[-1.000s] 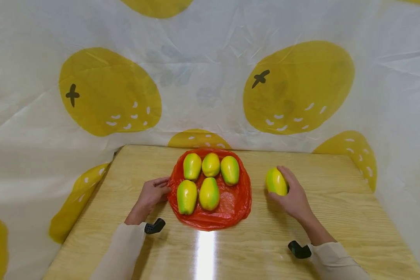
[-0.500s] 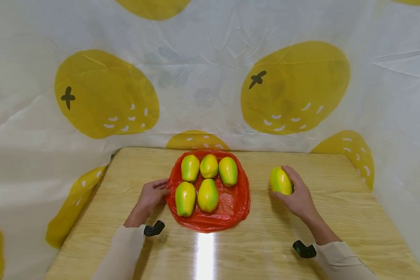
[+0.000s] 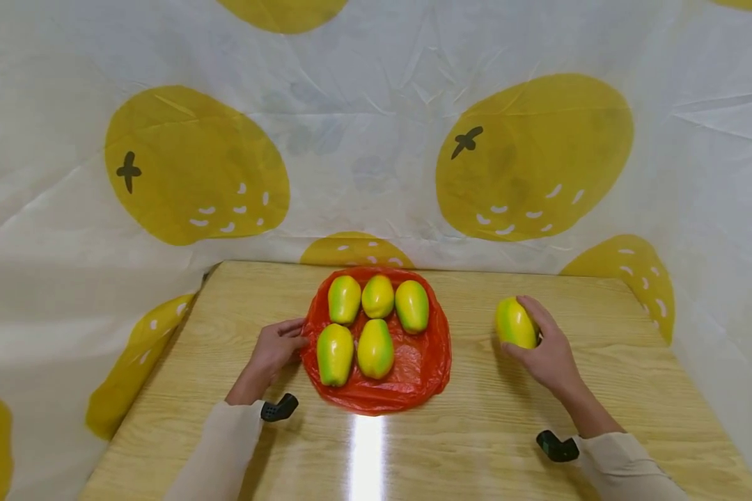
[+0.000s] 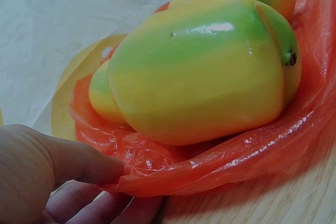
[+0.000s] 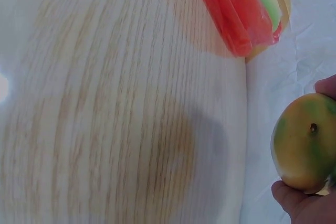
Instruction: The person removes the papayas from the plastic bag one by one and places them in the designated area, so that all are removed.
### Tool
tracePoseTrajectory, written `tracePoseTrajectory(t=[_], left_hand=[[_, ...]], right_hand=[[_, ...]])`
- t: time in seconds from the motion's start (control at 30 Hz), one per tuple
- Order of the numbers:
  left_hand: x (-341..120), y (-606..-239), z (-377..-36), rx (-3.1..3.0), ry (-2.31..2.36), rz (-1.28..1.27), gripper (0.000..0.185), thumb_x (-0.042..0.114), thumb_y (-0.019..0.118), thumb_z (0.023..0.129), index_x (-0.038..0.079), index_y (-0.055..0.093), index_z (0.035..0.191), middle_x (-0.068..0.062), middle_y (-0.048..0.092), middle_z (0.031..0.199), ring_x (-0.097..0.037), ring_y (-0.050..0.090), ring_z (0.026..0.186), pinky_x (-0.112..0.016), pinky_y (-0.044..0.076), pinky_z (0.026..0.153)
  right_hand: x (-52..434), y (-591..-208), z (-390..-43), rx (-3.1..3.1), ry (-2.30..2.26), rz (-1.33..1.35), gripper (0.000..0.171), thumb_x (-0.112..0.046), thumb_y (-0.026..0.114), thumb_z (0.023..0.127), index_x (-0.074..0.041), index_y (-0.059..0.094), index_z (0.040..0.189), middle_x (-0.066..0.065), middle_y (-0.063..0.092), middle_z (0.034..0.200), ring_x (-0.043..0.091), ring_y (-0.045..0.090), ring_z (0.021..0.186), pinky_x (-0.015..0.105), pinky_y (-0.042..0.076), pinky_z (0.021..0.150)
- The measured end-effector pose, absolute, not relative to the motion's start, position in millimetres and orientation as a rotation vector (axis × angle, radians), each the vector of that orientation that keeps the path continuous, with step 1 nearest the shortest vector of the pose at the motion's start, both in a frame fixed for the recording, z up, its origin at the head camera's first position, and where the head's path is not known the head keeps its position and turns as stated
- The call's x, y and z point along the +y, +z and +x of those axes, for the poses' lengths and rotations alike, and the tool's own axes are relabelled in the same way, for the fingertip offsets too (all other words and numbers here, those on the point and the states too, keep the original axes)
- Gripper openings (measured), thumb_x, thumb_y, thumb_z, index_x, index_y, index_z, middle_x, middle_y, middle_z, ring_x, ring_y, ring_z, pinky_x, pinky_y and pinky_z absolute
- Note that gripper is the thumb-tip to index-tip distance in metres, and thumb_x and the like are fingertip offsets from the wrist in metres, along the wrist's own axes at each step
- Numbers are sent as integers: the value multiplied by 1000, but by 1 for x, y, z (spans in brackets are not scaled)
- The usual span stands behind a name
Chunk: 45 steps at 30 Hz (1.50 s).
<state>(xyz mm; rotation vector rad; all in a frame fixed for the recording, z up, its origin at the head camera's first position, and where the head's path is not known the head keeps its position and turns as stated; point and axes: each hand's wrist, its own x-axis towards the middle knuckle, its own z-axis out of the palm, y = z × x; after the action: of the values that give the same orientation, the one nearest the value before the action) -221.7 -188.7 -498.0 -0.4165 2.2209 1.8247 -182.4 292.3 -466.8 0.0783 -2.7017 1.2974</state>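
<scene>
A red plastic bag [image 3: 407, 390] lies spread open on the table, with several yellow-green papayas [image 3: 374, 348] resting in it in two rows. At its left rim my left hand [image 3: 274, 351] pinches the plastic, thumb on top and fingers underneath; the left wrist view shows the thumb [image 4: 86, 163] on the rim close to one large papaya [image 4: 199, 72]. Well to the right of the bag, my right hand [image 3: 548, 355] grips another papaya [image 3: 515, 323] between thumb and fingers. In the right wrist view that papaya [image 5: 304, 140] shows its dark stem end and appears lifted off the table.
The pale wooden table [image 3: 464, 445] has a bright light reflection near its front. Behind and beside it hangs a white cloth [image 3: 363, 160] printed with large yellow fruit. The bag's right edge [image 5: 226, 19] shows at the top of the right wrist view.
My right hand has moved a little to the right with the papaya in its grip, farther from the bag. The left hand and the bag look unmoved.
</scene>
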Motion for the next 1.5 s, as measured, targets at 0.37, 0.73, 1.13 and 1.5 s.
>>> tracePoseTrajectory(t=[0.37,0.73,1.13,1.5], left_hand=[[-188,-500,-221,2228,1834,-420,50,1,64,99,7,58,148,-22,62,147,-27,71,119,-36,64,91],[-187,-498,-221,2238,1821,-434,48,2,63,100,8,58,148,-21,62,147,-28,70,121,-37,63,93],[-186,-500,-222,2241,1848,-426,48,0,64,98,4,59,146,-24,63,144,-19,72,107,-31,65,84],[-187,-501,-221,2248,1835,-418,47,1,63,99,4,59,146,-24,64,143,-20,72,108,-34,65,86]], right_hand=[[305,-466,-188,-2709,1325,93,93,-8,80,86,-8,30,164,27,25,170,51,37,143,73,40,108],[317,-467,-193,-2717,1283,104,92,-12,81,88,-13,31,164,22,29,169,46,41,140,9,36,90],[328,-466,-200,-2740,1279,66,93,-14,81,88,-15,29,165,23,28,170,48,43,137,8,34,82],[338,-467,-206,-2745,1269,63,92,-15,80,90,-16,29,165,23,29,170,48,44,135,10,35,82]])
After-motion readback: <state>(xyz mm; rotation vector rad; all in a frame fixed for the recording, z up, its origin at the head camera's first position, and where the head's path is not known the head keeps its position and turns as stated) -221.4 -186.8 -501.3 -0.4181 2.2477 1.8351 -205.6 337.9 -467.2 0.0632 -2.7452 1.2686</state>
